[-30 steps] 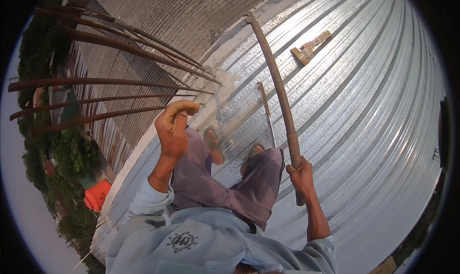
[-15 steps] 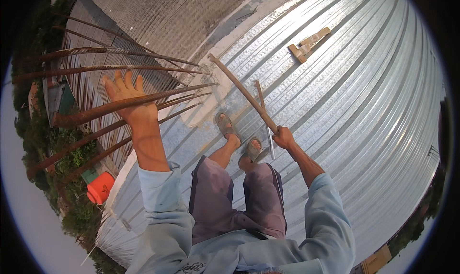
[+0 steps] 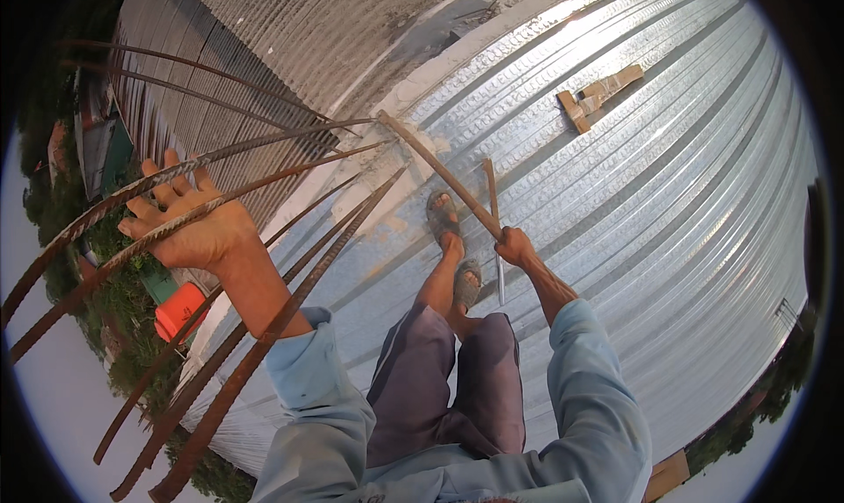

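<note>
My left hand (image 3: 207, 239) is raised at the left with its fingers spread, among long rusty ribbed steel bars (image 3: 211, 424); two bars cross over it, apparently touching it. The bars fan out from a concrete ledge (image 3: 418, 90). My right hand (image 3: 512, 250) is closed round the near end of a long brown metal bar tool (image 3: 440, 169), whose hooked far end reaches the bases of the steel bars. A second tool (image 3: 491, 191), with a silver lower part, lies on the roof just beyond my right hand. My sandalled feet (image 3: 444, 213) stand beside the ledge.
I am on a ribbed silver metal roof (image 3: 694, 204). A T-shaped piece of taped wood (image 3: 576, 107) lies up to the right. Beyond the ledge is a grey corrugated roof (image 3: 264, 28). At the left, past the roof edge, are trees and a red container (image 3: 176, 314).
My left hand has opened and moved leftward into the bars, several of which now swing lower toward me. The long tool has tilted leftward, its far end dropping to the bars' bases.
</note>
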### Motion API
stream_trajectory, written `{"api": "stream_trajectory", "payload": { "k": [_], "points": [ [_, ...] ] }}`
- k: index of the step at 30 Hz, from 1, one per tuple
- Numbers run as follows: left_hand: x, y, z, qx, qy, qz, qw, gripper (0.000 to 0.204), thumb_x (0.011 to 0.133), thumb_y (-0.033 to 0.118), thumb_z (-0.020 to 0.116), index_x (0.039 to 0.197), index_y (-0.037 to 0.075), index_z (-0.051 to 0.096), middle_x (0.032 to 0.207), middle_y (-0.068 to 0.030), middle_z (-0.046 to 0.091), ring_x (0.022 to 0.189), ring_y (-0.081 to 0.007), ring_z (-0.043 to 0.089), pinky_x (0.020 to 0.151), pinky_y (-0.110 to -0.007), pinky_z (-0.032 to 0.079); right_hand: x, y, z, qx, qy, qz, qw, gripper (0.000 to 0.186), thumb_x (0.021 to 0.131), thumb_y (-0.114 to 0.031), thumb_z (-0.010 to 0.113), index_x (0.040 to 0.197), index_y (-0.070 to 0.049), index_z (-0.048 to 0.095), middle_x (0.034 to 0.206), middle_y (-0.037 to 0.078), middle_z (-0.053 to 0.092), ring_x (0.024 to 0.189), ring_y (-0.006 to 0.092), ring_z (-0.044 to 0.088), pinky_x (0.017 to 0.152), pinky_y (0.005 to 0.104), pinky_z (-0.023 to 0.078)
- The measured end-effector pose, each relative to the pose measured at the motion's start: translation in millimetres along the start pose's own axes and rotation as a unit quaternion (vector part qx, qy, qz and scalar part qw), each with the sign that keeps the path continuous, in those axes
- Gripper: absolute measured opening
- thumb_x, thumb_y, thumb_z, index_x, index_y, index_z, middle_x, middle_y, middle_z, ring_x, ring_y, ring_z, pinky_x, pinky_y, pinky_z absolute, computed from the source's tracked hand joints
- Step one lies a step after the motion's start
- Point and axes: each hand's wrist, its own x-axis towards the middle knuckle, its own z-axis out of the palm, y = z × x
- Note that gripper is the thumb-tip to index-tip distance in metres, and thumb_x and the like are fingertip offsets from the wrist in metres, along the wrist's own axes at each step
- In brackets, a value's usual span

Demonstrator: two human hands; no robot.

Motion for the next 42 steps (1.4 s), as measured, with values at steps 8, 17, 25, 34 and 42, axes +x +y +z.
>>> {"api": "stream_trajectory", "payload": {
  "k": [8, 17, 25, 34, 42],
  "points": [
    [4, -5, -5, -0.052, -0.104, -0.017, 0.993, 0.074, 0.085, 0.077, 0.055, 0.115, 0.009, 0.055, 0.107, -0.0158, 0.055, 0.106, -0.0313, 0.053, 0.103, -0.051, 0.037, 30, 9, -11, -0.037, -0.01, -0.01, 0.999, 0.027, 0.077, -0.017, 0.062, 0.092, 0.005, 0.065, 0.087, 0.031, 0.069, 0.087, 0.0477, 0.068, 0.08, 0.0531, 0.055],
    [38, -9, -34, -0.148, -0.301, -0.133, 0.933, 0.075, 0.078, 0.082, 0.06, 0.1, 0.01, 0.059, 0.09, -0.0111, 0.054, 0.094, -0.0281, 0.052, 0.101, -0.049, 0.037, 56, 20, -17, -0.047, -0.012, -0.034, 0.998, 0.027, 0.079, -0.018, 0.062, 0.093, 0.004, 0.065, 0.091, 0.031, 0.069, 0.089, 0.0487, 0.068, 0.08, 0.0544, 0.054],
    [27, 0, -23, -0.08, -0.208, -0.113, 0.968, 0.075, 0.075, 0.087, 0.057, 0.084, 0.013, 0.054, 0.081, -0.0056, 0.047, 0.082, -0.0234, 0.044, 0.098, -0.045, 0.035, 65, 33, -17, -0.075, -0.018, -0.031, 0.997, 0.028, 0.084, -0.022, 0.063, 0.098, 0.003, 0.065, 0.092, 0.029, 0.07, 0.091, 0.0479, 0.068, 0.082, 0.0549, 0.054],
    [33, -1, -21, -0.07, -0.19, -0.125, 0.971, 0.071, 0.08, 0.084, 0.053, 0.079, 0.013, 0.053, 0.08, -0.0044, 0.045, 0.08, -0.0225, 0.042, 0.096, -0.043, 0.036, 47, 15, 6, -0.045, -0.031, -0.015, 0.998, 0.028, 0.081, -0.021, 0.064, 0.096, 0.003, 0.067, 0.092, 0.028, 0.07, 0.092, 0.0454, 0.069, 0.08, 0.0527, 0.055],
    [42, -1, -25, -0.083, -0.206, -0.131, 0.966, 0.07, 0.08, 0.084, 0.053, 0.078, 0.014, 0.054, 0.079, -0.0041, 0.044, 0.08, -0.0222, 0.042, 0.095, -0.043, 0.036, 36, 1, 7, 0.266, -0.179, 0.228, 0.919, 0.033, 0.071, -0.017, 0.081, 0.09, 0.008, 0.069, 0.07, 0.013, 0.067, 0.058, 0.0239, 0.065, 0.052, 0.0375, 0.052]
  ]
}}
